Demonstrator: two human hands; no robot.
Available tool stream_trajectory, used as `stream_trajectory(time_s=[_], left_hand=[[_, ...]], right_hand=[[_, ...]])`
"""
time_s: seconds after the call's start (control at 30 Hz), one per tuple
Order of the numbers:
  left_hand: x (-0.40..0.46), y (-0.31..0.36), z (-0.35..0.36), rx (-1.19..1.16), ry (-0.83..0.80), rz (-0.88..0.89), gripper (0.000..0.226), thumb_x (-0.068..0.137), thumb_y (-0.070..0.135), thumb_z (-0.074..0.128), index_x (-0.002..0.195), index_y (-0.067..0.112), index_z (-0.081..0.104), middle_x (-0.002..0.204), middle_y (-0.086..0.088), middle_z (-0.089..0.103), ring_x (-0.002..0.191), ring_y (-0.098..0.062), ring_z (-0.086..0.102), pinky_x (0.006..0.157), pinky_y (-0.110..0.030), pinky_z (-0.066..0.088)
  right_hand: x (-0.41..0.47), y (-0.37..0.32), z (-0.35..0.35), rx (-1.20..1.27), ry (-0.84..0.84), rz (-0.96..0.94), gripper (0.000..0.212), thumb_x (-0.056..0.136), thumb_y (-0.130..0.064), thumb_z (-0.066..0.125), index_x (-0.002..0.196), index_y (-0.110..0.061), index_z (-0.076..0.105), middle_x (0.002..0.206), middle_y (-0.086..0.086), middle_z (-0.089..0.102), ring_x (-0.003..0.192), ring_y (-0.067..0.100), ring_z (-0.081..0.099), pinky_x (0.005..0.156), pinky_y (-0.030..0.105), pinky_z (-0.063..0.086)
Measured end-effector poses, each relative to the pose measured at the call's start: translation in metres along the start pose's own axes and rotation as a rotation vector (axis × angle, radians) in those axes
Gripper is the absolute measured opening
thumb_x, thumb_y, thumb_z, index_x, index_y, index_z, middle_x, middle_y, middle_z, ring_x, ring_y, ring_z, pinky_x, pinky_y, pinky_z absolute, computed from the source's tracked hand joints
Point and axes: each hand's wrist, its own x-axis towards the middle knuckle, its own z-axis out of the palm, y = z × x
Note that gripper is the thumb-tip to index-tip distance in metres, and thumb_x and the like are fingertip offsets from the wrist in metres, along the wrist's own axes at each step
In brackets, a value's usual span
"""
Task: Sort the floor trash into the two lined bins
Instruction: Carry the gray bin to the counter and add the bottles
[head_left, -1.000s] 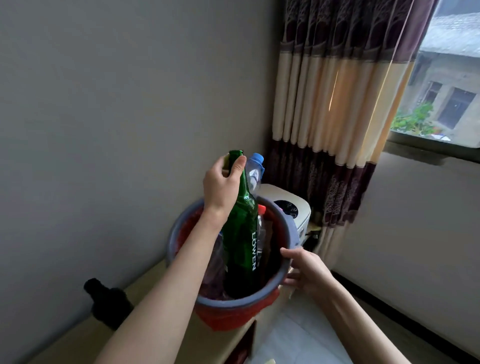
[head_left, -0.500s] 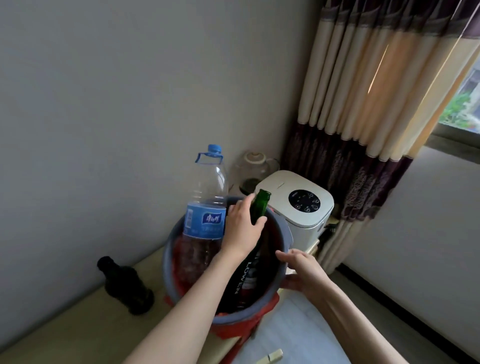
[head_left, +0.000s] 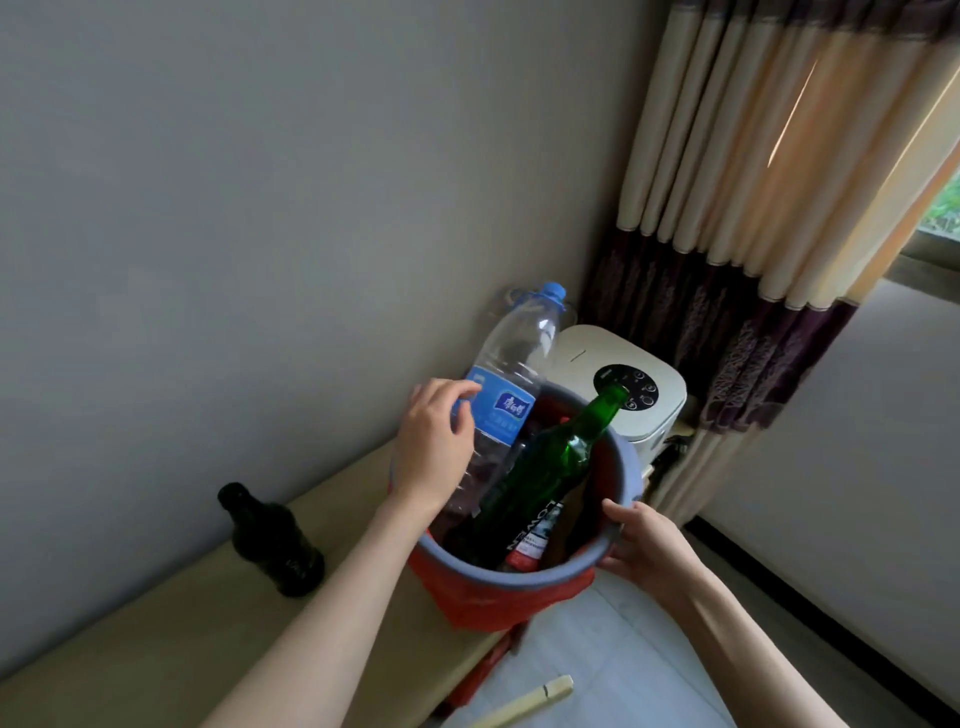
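Your left hand (head_left: 434, 447) touches the water bottle (head_left: 506, 395), fingers spread; your right hand (head_left: 641, 540) grips the bin (head_left: 615, 499) rim. The leaning green bottle (head_left: 550, 467) may tip the bin over.

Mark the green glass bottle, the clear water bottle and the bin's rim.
green glass bottle (head_left: 550, 467), head view, on its shoulder.
clear water bottle (head_left: 501, 413), head view, on its blue label.
bin (head_left: 618, 467), head view, on its right rim.

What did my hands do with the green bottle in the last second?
The left hand let go of the green bottle, which now leans in the bin, and moved left to the clear water bottle, fingers open against it. The right hand still holds the bin's rim.
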Motion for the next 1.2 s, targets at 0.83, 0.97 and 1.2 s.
stream_trajectory(time_s=[0.83,0.97,1.2], left_hand=[[-0.081,-0.143,-0.126,0.039,0.080,-1.041,0.053,0.092,0.020,0.055,0.139,0.003,0.036,0.140,-0.018,0.045,0.128,-0.034,0.043,0.103,-0.041,0.035],[-0.083,-0.155,-0.118,0.009,0.107,-1.013,0.041,0.093,0.015,0.054,0.129,0.000,0.043,0.130,-0.022,0.051,0.121,-0.036,0.048,0.099,-0.042,0.037],[-0.085,-0.156,-0.114,0.089,0.165,-0.940,0.031,0.094,0.013,0.049,0.120,-0.003,0.042,0.123,-0.027,0.052,0.115,-0.041,0.049,0.092,-0.045,0.038]], right_hand=[[-0.019,0.022,0.067,0.154,0.020,-0.059,0.018,0.097,-0.016,0.050,0.080,-0.011,0.045,0.094,0.009,0.056,0.076,0.024,0.061,0.046,0.030,0.055],[-0.023,0.017,0.071,0.101,0.043,-0.080,0.015,0.098,-0.016,0.048,0.083,-0.012,0.049,0.090,0.005,0.057,0.070,0.018,0.061,0.046,0.028,0.056],[-0.025,0.022,0.073,0.105,0.062,-0.043,0.014,0.098,-0.016,0.048,0.085,-0.011,0.049,0.091,0.006,0.057,0.073,0.023,0.061,0.056,0.037,0.054]])
